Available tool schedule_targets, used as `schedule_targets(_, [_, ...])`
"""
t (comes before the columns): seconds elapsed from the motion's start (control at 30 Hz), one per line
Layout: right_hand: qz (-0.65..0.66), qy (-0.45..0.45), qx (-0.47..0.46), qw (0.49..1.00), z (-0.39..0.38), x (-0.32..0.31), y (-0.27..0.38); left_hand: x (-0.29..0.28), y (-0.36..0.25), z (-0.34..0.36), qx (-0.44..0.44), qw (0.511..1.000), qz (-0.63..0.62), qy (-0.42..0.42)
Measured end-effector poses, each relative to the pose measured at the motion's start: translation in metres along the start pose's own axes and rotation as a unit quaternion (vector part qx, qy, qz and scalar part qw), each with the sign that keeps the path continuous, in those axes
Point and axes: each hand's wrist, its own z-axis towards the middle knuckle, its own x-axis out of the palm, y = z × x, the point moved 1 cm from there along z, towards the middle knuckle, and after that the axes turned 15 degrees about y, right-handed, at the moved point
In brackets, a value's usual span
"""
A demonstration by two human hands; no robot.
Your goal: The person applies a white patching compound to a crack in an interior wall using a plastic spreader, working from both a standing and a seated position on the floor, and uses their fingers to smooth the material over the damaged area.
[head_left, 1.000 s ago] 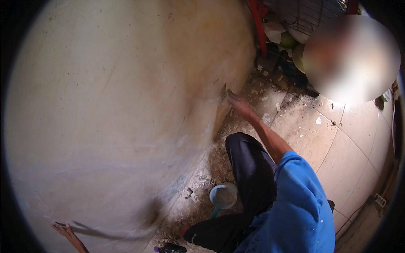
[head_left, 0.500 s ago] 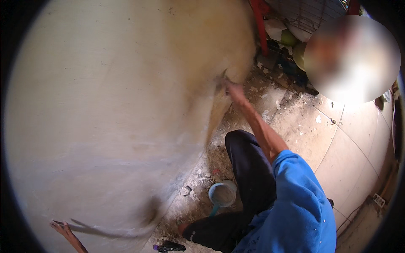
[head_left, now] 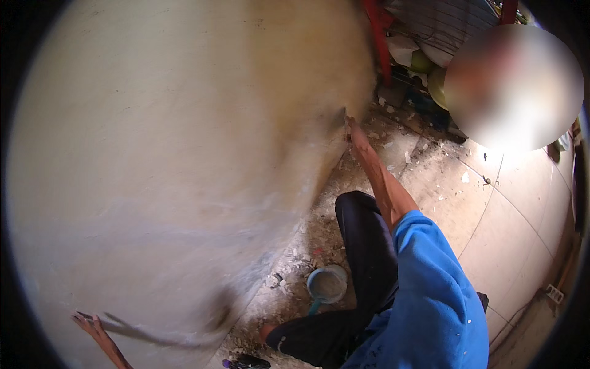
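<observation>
My right hand [head_left: 351,130] is closed around what looks like a flat-bladed scraper [head_left: 344,115]. Its thin edge meets the pale, stained wall [head_left: 184,123] near the wall's lower right edge. Most of the handle is hidden by my fingers. Far off at the lower left, my left hand [head_left: 90,325] rests on the wall with its fingers spread and casts a long shadow. It holds nothing that I can see. A light blue plastic dipper [head_left: 327,285] with greyish contents sits on the floor beside my bent leg.
Peeled flakes and dirt litter the floor strip [head_left: 393,141] along the wall. A red metal frame [head_left: 378,43] and a wire rack [head_left: 448,21] stand at the upper right. Pale tiles [head_left: 491,227] lie to the right. A dark object [head_left: 249,361] is at the bottom edge.
My right hand and the scraper have moved a little to the right and slightly down along the wall. My left hand stays against the wall in nearly the same place.
</observation>
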Motion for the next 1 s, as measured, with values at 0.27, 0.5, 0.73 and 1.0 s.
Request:
schedule_targets(0.27, [-0.261, 0.1, -0.033, 0.96, -0.074, 0.045, -0.013, 0.004, 0.028, -0.012, -0.003, 1.0, 0.001, -0.012])
schedule_targets(0.5, [-0.119, -0.014, -0.019, 0.993, -0.064, 0.039, 0.002, -0.002, 0.004, -0.01, 0.032, 0.999, 0.017, -0.013])
schedule_targets(0.73, [-0.184, 0.132, 0.064, 0.972, -0.106, 0.063, -0.001, 0.009, 0.016, -0.011, 0.049, 0.997, 0.048, -0.027])
schedule_targets(1.0, [-0.422, 0.085, -0.457, 0.778, -0.132, 0.157, 0.158, 0.007, 0.012, -0.012, 0.035, 0.999, 0.007, -0.024])
